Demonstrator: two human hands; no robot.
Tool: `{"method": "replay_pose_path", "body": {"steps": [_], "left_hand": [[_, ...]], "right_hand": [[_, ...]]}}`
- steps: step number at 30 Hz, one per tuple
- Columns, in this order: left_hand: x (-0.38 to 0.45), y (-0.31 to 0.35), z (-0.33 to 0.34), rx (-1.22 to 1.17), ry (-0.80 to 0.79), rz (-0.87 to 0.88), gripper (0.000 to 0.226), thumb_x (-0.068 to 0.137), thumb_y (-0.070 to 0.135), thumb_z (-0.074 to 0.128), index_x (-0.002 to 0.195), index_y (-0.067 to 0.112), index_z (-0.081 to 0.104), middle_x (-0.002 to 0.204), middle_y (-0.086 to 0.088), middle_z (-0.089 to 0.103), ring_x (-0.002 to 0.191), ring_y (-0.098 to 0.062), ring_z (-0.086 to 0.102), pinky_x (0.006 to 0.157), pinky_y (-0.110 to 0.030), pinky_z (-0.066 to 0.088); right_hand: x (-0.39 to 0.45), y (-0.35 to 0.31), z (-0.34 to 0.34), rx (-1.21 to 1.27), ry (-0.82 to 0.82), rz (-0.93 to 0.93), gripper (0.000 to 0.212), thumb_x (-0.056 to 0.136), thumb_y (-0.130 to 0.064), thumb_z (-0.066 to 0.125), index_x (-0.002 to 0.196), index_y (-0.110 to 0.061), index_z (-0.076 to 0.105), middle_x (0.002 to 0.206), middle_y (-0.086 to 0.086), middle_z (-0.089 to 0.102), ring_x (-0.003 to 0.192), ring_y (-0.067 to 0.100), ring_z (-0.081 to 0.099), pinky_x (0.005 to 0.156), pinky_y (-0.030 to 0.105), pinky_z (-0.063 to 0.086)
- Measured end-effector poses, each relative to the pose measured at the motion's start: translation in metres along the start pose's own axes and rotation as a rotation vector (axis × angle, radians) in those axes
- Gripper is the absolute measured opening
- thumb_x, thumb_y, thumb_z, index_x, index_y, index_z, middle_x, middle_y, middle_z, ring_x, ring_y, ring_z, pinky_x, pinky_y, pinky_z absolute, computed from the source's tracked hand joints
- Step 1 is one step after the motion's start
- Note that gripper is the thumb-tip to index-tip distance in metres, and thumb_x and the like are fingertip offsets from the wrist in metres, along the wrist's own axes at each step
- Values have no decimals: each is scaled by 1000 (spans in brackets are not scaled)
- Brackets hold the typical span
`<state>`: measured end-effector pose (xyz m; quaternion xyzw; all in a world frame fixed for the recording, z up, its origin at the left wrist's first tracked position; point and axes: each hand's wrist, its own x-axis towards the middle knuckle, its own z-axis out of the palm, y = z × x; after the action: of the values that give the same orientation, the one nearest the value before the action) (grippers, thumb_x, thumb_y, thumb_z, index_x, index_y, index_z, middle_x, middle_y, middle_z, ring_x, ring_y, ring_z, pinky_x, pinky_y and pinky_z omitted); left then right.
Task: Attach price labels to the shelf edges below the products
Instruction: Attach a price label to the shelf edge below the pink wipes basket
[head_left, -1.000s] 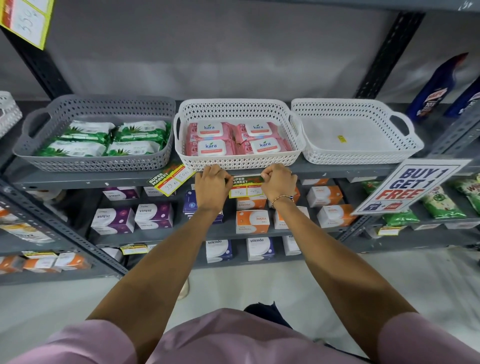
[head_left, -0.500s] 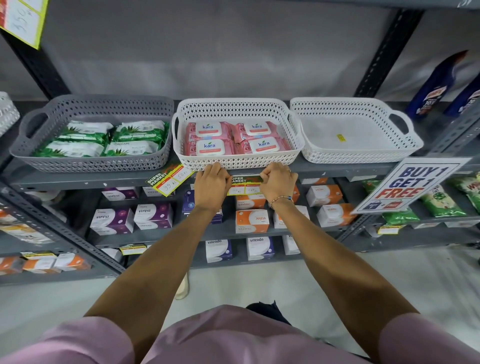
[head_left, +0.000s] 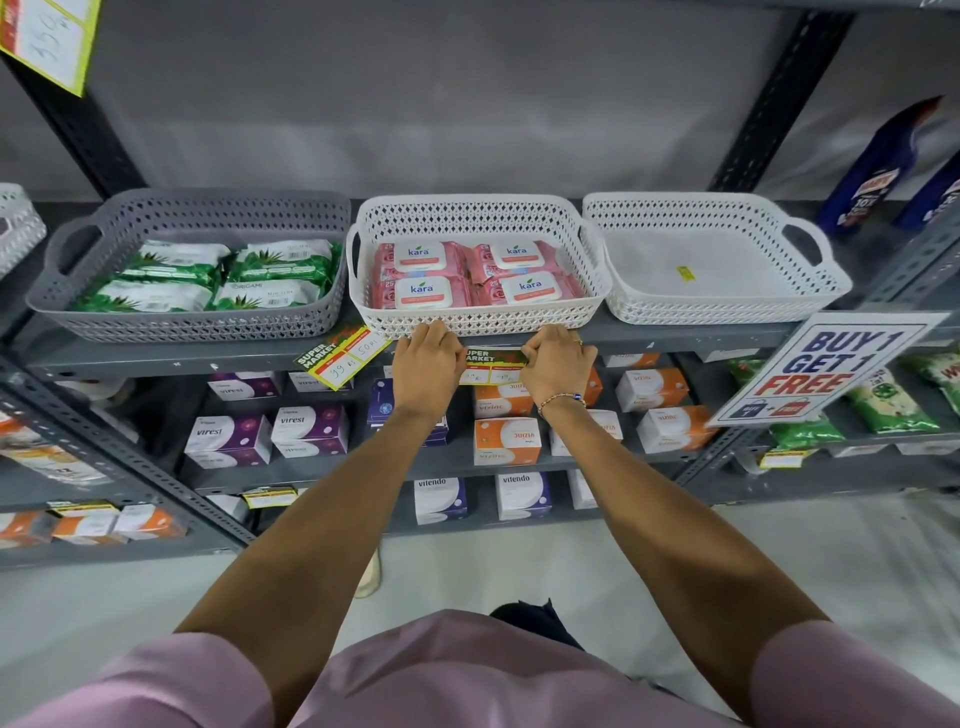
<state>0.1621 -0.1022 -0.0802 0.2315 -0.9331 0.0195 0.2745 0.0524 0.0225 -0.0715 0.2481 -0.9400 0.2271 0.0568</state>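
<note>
A yellow and green price label (head_left: 492, 366) sits against the grey shelf edge (head_left: 675, 340), below the white basket (head_left: 478, 218) of pink Kara wipe packs (head_left: 470, 275). My left hand (head_left: 427, 364) grips the label's left end and my right hand (head_left: 556, 364) grips its right end, fingers curled at the shelf lip. A second price label (head_left: 343, 357) hangs tilted on the edge below the grey basket (head_left: 192, 213) of green wipe packs (head_left: 208, 275).
An empty white basket (head_left: 717, 223) stands at the right. A "Buy 1 Get 1 Free" sign (head_left: 826, 369) juts out from the right post. Blue bottles (head_left: 883, 166) stand far right. Lower shelves hold purple, orange and white boxes (head_left: 506, 441).
Both hands stayed on the label and shifted slightly upward toward the shelf lip. The label's position barely changed.
</note>
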Motion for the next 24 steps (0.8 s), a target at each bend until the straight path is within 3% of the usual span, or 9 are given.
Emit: {"method": "replay_pose_path", "body": {"steps": [24], "left_hand": [[1,-2,3,6,-66,10,18,81,20,68,69,6,68,79,-8,61,77,-26,58,63,-36,48]], "right_hand": [[1,0,-4,6,33,3,16,89,-24,60,97,-11,59,101,6,66,104,26,57,91,40,35]]}}
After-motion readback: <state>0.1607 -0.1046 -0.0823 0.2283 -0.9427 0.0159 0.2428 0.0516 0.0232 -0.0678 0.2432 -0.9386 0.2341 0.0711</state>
